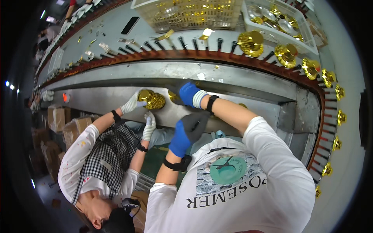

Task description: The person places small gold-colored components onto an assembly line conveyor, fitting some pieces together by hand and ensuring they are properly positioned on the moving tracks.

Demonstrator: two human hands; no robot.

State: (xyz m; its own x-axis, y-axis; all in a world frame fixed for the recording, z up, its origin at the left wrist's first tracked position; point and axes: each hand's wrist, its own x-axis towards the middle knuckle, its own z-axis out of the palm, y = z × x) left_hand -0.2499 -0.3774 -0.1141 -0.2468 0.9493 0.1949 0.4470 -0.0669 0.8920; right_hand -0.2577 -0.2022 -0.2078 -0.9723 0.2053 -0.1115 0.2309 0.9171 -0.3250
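My right hand (pixel 189 94), in a blue glove with dark grey fingers, reaches left over the metal trough (pixel 210 91). Its fingers close around a small shiny gold piece (pixel 172 95), mostly hidden by the glove. Nearer to me, my left hand (pixel 187 132) is raised at the trough's near edge, gloved alike. Its fingers are curled together, and whatever they may hold is hidden. Just left of my right hand stands a stack of gold flanged pieces (pixel 156 101). Another gold piece (pixel 243 105) shows partly behind my right forearm.
A co-worker's gloved hand (pixel 132 104) touches the gold stack; the other glove (pixel 149 126) is lower. Beyond runs a curved conveyor (pixel 233 58) with upright spindles, several bearing gold cups (pixel 286 55). Crates (pixel 194 17) and a phone (pixel 130 25) lie behind. Cardboard boxes (pixel 58 118) stand left.
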